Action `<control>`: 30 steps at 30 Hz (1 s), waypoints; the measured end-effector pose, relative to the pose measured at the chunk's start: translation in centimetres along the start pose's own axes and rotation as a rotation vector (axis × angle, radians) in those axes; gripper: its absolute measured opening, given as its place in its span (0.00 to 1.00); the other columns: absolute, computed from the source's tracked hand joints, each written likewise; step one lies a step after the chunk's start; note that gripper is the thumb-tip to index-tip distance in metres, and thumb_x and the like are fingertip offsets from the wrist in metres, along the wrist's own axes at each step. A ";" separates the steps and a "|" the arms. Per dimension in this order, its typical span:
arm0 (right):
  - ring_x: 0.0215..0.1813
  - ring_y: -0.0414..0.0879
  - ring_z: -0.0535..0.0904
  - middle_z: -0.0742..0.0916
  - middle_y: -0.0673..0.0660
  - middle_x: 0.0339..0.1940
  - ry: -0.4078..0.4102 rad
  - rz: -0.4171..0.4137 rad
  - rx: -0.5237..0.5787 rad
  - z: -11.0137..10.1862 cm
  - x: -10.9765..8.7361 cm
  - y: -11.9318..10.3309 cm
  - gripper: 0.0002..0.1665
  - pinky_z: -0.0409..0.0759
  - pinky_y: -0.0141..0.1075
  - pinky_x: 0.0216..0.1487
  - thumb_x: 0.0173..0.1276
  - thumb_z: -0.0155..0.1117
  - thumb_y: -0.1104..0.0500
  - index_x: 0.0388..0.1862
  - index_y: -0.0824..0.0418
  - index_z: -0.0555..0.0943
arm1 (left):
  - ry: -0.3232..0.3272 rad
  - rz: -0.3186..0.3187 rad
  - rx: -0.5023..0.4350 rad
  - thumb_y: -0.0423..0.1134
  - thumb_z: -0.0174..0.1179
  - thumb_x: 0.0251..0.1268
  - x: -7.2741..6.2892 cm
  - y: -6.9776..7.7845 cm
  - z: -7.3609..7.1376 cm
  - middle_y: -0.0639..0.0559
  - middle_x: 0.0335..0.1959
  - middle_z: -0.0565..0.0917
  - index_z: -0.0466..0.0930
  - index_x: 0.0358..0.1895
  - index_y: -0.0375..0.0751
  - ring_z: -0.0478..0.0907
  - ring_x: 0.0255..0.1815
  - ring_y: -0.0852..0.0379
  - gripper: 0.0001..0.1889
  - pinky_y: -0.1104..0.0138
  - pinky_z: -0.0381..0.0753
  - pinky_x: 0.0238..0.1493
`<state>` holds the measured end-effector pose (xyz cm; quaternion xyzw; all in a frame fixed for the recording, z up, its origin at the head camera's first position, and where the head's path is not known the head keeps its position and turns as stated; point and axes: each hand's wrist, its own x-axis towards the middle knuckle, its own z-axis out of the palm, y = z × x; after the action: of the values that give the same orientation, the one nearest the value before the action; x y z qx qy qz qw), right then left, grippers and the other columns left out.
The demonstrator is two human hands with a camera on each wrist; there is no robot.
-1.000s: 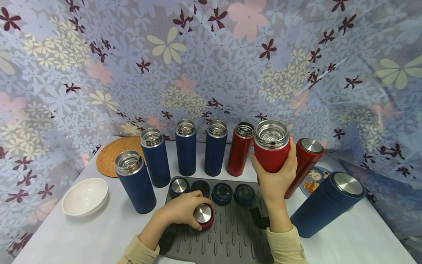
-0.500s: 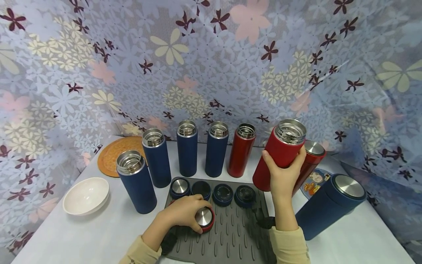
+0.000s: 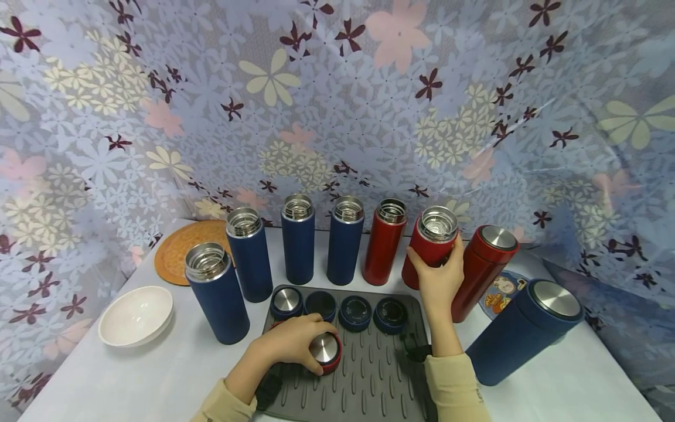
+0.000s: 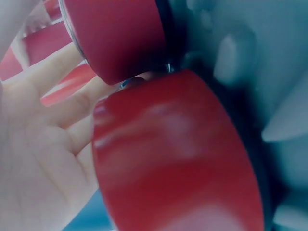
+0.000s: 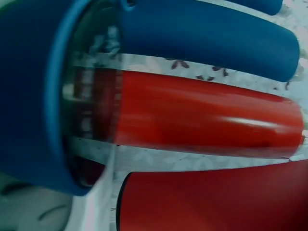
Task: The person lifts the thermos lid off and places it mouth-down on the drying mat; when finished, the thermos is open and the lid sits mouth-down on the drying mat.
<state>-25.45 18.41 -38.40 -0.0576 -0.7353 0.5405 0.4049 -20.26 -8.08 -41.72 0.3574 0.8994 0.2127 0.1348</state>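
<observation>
My left hand [image 3: 292, 340] rests over the grey ridged mat, its thumb and fingers round a red lid [image 3: 324, 348] with a steel top. A second red lid [image 4: 178, 159] sits close to the camera in the left wrist view, mostly covered by that hand in the head view. My right hand [image 3: 442, 278] grips the side of a red thermos bottle [image 3: 429, 249], uncapped with its steel mouth facing up. It is beside another uncapped red bottle [image 3: 385, 249] at the back. Whether its base touches the table is hard to tell.
Several blue lids [image 3: 355, 313] line the mat's [image 3: 369, 381] back edge. Uncapped blue bottles [image 3: 345, 249] stand behind and left. To the right are a capped red bottle [image 3: 485, 272] and a capped blue one [image 3: 522, 334]. A white bowl [image 3: 136, 316] sits at left.
The red bottle in my right hand has swung right, then back left and down beside the other uncapped red bottle. My left hand has stayed on the red lid.
</observation>
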 end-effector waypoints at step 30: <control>0.72 0.60 0.50 0.53 0.66 0.71 -0.198 0.180 -0.082 0.3 0.7 3.3 0.54 0.48 0.56 0.69 0.60 0.64 0.61 0.74 0.59 0.39 | -0.021 -0.005 -0.022 0.45 0.74 0.39 -0.1 0.2 -0.2 0.51 0.46 0.75 0.74 0.57 0.46 0.74 0.40 0.60 0.35 0.71 0.75 0.37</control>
<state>-27.30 19.93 -40.84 -0.0862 -0.7849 0.5473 0.2774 -20.14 -8.11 -41.46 0.3560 0.8964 0.2184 0.1485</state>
